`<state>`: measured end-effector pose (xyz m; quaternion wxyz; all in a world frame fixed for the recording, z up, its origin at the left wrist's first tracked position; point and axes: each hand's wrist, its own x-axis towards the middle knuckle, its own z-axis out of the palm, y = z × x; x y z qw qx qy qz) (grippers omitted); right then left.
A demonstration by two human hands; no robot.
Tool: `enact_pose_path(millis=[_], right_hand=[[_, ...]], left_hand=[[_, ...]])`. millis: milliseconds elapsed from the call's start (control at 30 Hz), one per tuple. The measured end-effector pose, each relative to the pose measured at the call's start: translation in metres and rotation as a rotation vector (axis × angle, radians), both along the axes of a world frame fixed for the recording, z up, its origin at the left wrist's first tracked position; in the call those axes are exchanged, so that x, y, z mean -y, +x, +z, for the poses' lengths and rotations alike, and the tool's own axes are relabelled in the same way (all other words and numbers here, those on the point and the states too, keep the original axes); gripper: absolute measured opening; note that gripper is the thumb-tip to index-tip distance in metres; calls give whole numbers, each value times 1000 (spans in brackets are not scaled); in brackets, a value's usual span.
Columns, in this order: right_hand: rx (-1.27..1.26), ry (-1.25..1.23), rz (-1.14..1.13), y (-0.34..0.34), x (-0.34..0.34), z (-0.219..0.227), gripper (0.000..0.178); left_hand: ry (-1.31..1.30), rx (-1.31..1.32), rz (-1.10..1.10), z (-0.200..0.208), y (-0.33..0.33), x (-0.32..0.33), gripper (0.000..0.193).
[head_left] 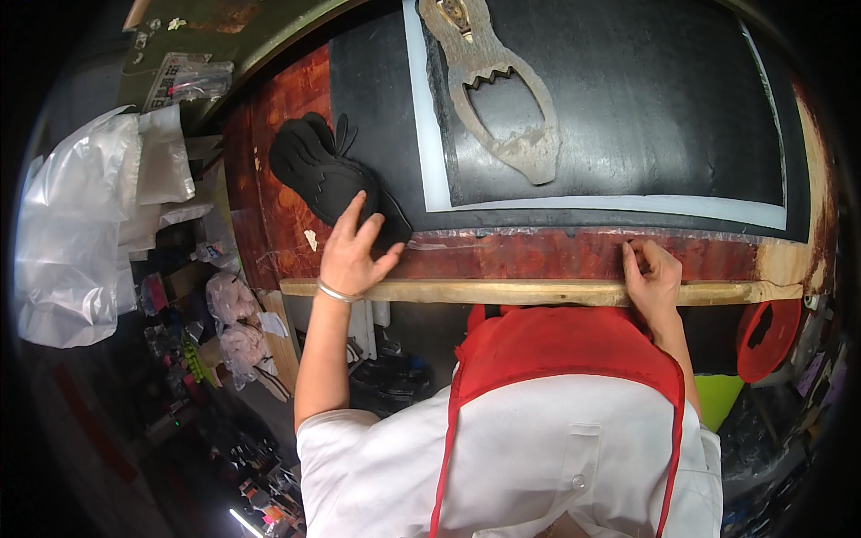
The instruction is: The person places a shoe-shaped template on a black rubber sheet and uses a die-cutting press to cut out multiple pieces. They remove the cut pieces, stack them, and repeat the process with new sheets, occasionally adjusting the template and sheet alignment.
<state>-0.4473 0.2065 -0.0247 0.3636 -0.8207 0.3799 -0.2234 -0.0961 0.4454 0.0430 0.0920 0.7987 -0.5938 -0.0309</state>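
Note:
My left hand (350, 257) has its fingers spread, the fingertips at the near side of a pile of black cut-out pieces (325, 170). The pieces are flat and sole-shaped, overlapping each other, with a zigzag cut showing. My right hand (653, 273) is at the table's front edge, thumb and fingers pinched together; whether anything small is between them I cannot make out. Farther off, a grey metal cutting die (502, 99) with a toothed opening rests on a black sheet (655, 99). White sheeting (574, 204) shows along that sheet's left and near sides.
The red-brown table (538, 257) has a wooden strip (538, 291) along its front edge, close to my red apron (565, 345). Clear plastic bags (76, 233) hang at the left. A red round plastic thing (769, 339) is below the table's right end.

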Motion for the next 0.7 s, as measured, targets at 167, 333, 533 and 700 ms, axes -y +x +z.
enact_pose_path(millis=[167, 333, 533, 700], right_hand=[[-3, 22, 5, -1, 0, -1, 13], [-19, 2, -2, 0, 0, 0, 13], [-10, 2, 8, 1, 1, 2, 13], [1, -2, 1, 1, 0, 1, 12]], left_hand=[[32, 103, 50, -15, -13, 3, 46], [-3, -43, 32, -7, 4, -6, 37], [-31, -133, 34, -2, 21, -16, 23], [-123, -23, 16, -2, 25, -18, 27]])
